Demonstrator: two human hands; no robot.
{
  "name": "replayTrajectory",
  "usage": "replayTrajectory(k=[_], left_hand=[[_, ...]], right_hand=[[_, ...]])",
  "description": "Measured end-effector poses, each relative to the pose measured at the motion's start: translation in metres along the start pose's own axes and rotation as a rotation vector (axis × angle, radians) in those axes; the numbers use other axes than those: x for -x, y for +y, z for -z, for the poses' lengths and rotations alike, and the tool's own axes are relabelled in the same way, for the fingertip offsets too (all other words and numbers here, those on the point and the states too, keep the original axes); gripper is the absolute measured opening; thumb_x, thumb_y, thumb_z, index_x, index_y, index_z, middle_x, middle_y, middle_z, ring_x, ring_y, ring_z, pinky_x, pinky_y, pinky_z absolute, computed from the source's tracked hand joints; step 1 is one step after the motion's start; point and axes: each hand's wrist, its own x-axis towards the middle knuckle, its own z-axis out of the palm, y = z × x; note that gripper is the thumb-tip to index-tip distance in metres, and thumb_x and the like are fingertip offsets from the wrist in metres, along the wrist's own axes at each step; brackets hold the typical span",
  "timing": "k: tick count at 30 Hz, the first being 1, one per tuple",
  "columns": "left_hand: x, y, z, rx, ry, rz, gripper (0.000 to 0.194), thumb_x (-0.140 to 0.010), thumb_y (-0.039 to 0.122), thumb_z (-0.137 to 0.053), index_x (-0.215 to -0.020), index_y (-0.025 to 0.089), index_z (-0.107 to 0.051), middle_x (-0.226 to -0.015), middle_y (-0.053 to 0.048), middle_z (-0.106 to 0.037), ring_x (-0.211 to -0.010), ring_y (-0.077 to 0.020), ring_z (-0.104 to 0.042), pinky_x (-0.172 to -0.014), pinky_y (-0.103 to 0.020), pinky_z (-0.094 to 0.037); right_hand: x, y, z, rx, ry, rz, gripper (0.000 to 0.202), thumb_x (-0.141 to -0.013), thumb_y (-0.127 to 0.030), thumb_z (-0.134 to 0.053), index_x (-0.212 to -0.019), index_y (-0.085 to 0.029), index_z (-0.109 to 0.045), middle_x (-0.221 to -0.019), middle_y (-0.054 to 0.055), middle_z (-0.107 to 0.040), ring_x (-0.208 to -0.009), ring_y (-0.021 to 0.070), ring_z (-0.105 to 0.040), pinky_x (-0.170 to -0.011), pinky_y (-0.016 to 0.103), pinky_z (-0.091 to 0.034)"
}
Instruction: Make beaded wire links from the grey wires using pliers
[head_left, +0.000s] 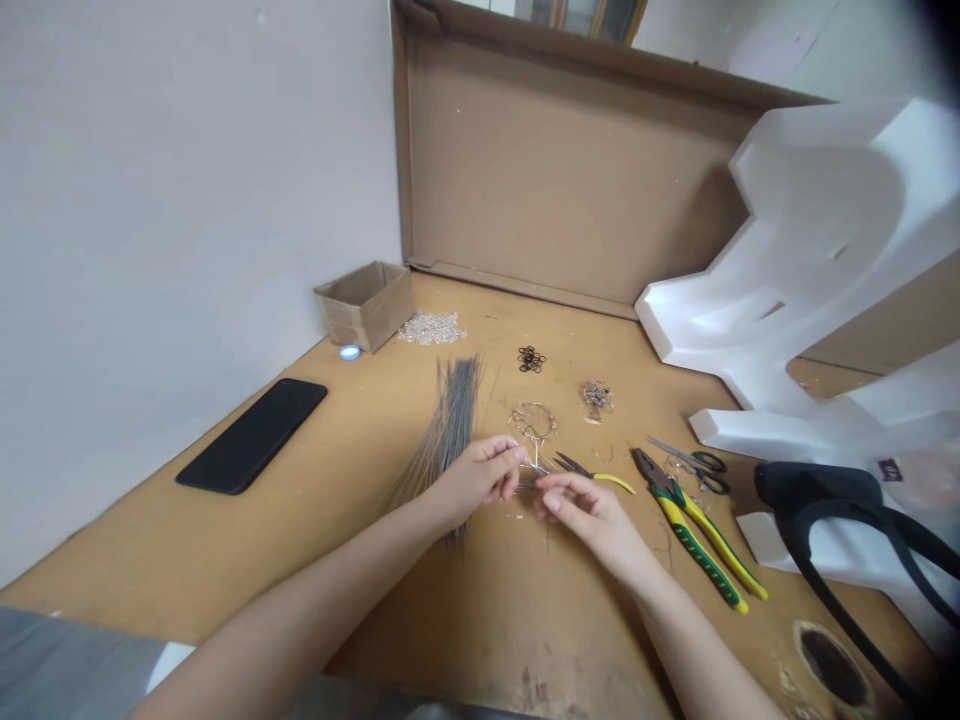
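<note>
My left hand has its thumb and fingertips pinched on a thin metal wire. Facing it from the right, my right hand grips the same thin piece with thumb and forefinger; its exact shape is too small to make out. Under and behind my left wrist lies a bundle of grey straight wires. Just beyond the fingertips is a loose ring of bent wire pieces. Small pliers with yellow handles rest close behind my right hand, partly hidden by its fingers.
Large yellow-green pliers and scissors lie right. Farther back are black rings, small metal parts, clear beads and a cardboard box. A black phone lies left; white foam stands right.
</note>
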Motion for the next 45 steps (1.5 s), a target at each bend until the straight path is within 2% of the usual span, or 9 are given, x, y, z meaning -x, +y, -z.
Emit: replayTrajectory(k=[4,9,18,23,26,28,31,35,45], left_hand=[[-0.002,0.0,0.004,0.135,0.074,-0.039,0.027,-0.08,0.04,-0.045,-0.078,0.014,-0.049,-0.043,0.007,-0.043,-0.035,-0.0035,-0.025,-0.036,-0.017,-0.017],[-0.001,-0.001,0.004,0.194,0.051,-0.027,0.029,-0.079,0.043,-0.046,-0.079,0.014,-0.048,-0.043,0.008,-0.042,-0.034,-0.0032,-0.023,-0.037,-0.018,-0.015],[-0.002,-0.001,0.004,0.205,0.044,-0.002,0.028,-0.079,0.043,-0.046,-0.078,0.015,-0.047,-0.042,0.008,-0.043,-0.033,-0.0033,-0.023,-0.037,-0.019,-0.014],[-0.002,-0.005,0.003,0.129,-0.016,0.045,0.026,-0.079,0.04,-0.047,-0.077,0.014,-0.049,-0.044,0.007,-0.046,-0.032,-0.0029,-0.027,-0.035,-0.018,-0.016],[-0.003,-0.009,0.0,0.061,-0.079,0.116,0.025,-0.077,0.039,-0.048,-0.075,0.014,-0.05,-0.047,0.005,-0.051,-0.031,-0.0033,-0.032,-0.034,-0.017,-0.02],[-0.003,-0.011,-0.002,0.054,-0.08,0.119,0.026,-0.077,0.04,-0.048,-0.076,0.014,-0.05,-0.047,0.005,-0.052,-0.03,-0.0033,-0.033,-0.034,-0.017,-0.021],[-0.003,-0.012,-0.003,0.055,-0.039,0.103,0.027,-0.078,0.04,-0.047,-0.076,0.014,-0.051,-0.047,0.005,-0.051,-0.03,-0.003,-0.031,-0.033,-0.017,-0.019],[-0.003,-0.01,-0.003,0.046,-0.008,0.097,0.027,-0.078,0.04,-0.046,-0.076,0.014,-0.05,-0.046,0.005,-0.051,-0.03,-0.0034,-0.032,-0.033,-0.017,-0.021],[-0.003,-0.013,-0.005,0.055,-0.024,0.149,0.025,-0.071,0.038,-0.058,-0.071,0.014,-0.053,-0.049,0.004,-0.055,-0.032,-0.0034,-0.04,-0.034,-0.016,-0.026]], right_hand=[[0.002,0.006,-0.01,0.177,-0.042,0.012,0.024,-0.068,-0.034,-0.065,-0.084,-0.017,-0.062,-0.076,0.004,-0.064,-0.072,0.0147,-0.058,-0.07,0.028,-0.046],[0.001,0.003,-0.017,0.213,-0.006,0.024,0.018,-0.071,-0.035,-0.061,-0.074,-0.017,-0.063,-0.068,0.002,-0.062,-0.063,0.0128,-0.055,-0.062,0.025,-0.044],[0.001,0.0,-0.015,0.269,0.051,0.075,0.021,-0.073,-0.036,-0.057,-0.065,-0.017,-0.059,-0.062,0.001,-0.059,-0.058,0.012,-0.051,-0.057,0.024,-0.041],[0.0,0.0,-0.001,0.198,0.112,0.036,0.024,-0.073,-0.039,-0.058,-0.067,-0.016,-0.056,-0.059,0.0,-0.056,-0.055,0.011,-0.049,-0.054,0.023,-0.04],[-0.001,-0.002,0.008,0.129,0.122,-0.004,0.026,-0.073,-0.043,-0.058,-0.069,-0.017,-0.056,-0.06,0.001,-0.058,-0.055,0.0112,-0.051,-0.055,0.023,-0.042],[0.0,-0.004,0.012,0.092,0.128,-0.026,0.028,-0.073,-0.044,-0.059,-0.071,-0.016,-0.056,-0.062,0.002,-0.059,-0.057,0.0119,-0.053,-0.057,0.024,-0.043],[0.001,-0.006,0.011,0.027,0.108,-0.053,0.03,-0.073,-0.046,-0.057,-0.073,-0.016,-0.058,-0.065,0.003,-0.061,-0.06,0.0124,-0.055,-0.059,0.024,-0.045],[0.001,-0.006,0.006,0.021,0.021,-0.094,0.028,-0.073,-0.044,-0.059,-0.071,-0.015,-0.06,-0.064,0.001,-0.061,-0.056,0.0107,-0.054,-0.056,0.023,-0.043],[0.0,0.001,0.005,-0.021,0.011,-0.075,0.023,-0.074,-0.038,-0.059,-0.071,-0.015,-0.059,-0.062,0.0,-0.06,-0.054,0.009,-0.053,-0.055,0.022,-0.043]])
